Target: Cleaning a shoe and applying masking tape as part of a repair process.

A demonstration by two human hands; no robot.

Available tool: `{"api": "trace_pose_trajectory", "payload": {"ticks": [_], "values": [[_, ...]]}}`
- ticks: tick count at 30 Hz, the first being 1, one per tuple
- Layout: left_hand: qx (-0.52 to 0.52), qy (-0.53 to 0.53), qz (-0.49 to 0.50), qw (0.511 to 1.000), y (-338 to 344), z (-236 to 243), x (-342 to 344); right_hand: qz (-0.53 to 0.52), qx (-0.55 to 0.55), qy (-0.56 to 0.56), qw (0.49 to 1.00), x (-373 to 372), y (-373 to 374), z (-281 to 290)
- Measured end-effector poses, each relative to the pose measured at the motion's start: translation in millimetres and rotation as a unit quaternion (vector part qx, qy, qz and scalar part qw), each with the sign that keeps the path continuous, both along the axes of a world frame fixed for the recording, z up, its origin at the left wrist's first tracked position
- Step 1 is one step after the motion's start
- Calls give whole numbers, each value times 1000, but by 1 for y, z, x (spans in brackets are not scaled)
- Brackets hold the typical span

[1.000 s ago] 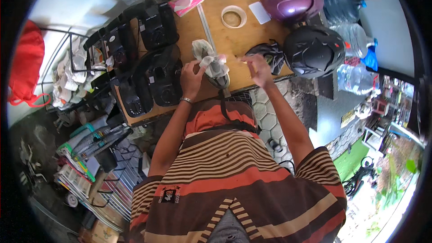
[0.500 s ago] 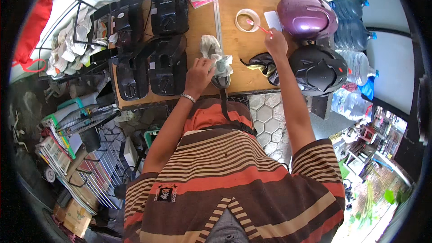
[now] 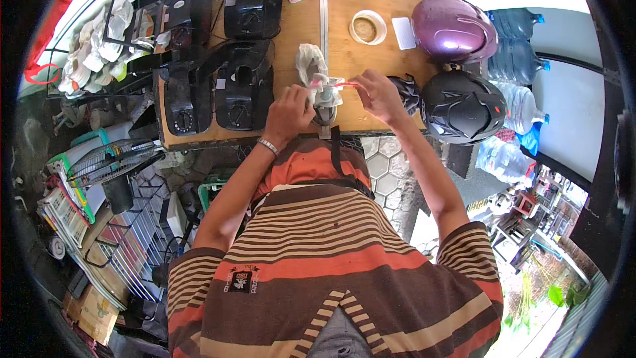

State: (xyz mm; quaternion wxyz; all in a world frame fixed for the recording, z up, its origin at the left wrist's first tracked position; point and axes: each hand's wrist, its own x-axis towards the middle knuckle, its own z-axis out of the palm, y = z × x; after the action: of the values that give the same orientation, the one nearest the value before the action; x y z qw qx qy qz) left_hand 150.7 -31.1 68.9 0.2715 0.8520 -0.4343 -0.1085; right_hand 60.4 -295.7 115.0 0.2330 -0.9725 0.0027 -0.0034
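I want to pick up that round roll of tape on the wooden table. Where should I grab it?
Pinch the rim of the round roll of tape from above, one finger in its open centre and thumb outside. It lies flat on the wooden table, so its sides offer little to hold, and the purple helmet crowds its right.

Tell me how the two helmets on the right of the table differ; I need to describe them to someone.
The purple helmet is glossy and smooth, while the black helmet is dark with raised ridges and a small red mark. The purple helmet sits farther back on the wooden table, beside a roll of tape; the black helmet sits nearer the person, at the table's front corner close to the right hand. Both are rounded, similar in size, and untouched.
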Motion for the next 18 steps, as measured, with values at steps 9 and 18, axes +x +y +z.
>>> {"api": "trace_pose_trajectory", "payload": {"ticks": [9,18], "values": [[-101,212,191,953,-6,-25,-9,37,59,-46,997,-2,-12,11],[-121,295,216,923,2,-42,-27,-66,132,-58,987,5,-53,2]]}}
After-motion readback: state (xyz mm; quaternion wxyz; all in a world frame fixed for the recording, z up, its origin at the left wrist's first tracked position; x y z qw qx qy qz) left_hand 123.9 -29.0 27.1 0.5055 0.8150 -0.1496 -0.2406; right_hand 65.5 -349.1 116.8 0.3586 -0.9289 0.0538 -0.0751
